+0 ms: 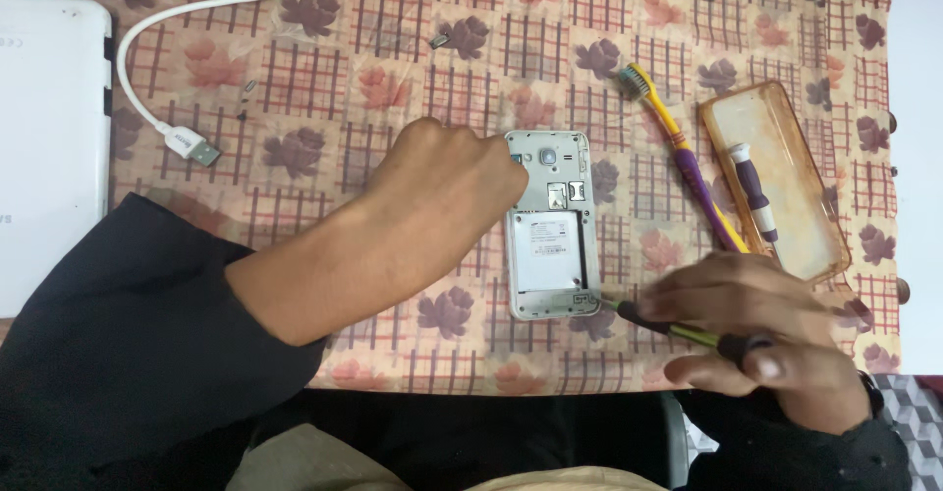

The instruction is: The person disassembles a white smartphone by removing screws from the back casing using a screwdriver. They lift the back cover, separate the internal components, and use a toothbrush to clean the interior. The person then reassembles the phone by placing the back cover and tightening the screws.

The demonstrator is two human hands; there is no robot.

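1. Worktop (393,20): covered with a floral check cloth, fills most of the frame. A white tablet-like slab (44,147) lies at the left edge, and a white cable with a flat plug (192,145) trails from the top left.
2. Left hand (442,196): centre of frame, black sleeve pushed back, forearm running up from the lower left. Knuckles up, fingers curled against the upper left corner of the phone and bracing it; the fingertips are hidden, so I cannot tell how tightly they press.
3. Right hand (766,329): lower right, blurred. Fingers closed round the dark grip of a screwdriver (678,329), which lies nearly flat with its tip pointing left at the phone's lower right corner.
4. Phone (550,221): centre of frame, face down, back cover off, white battery exposed. Judged light, rigid, slippery on the cloth, fragile round the open slots; best held by the side edges, not the inner parts.
5. Clear amber phone case (786,196): right of frame, with a purple-and-white driver (754,191) lying in it.
6. Yellow-and-purple toothbrush (678,147): between phone and case.
7. Small loose metal bits (440,41): upper centre, too small to identify.
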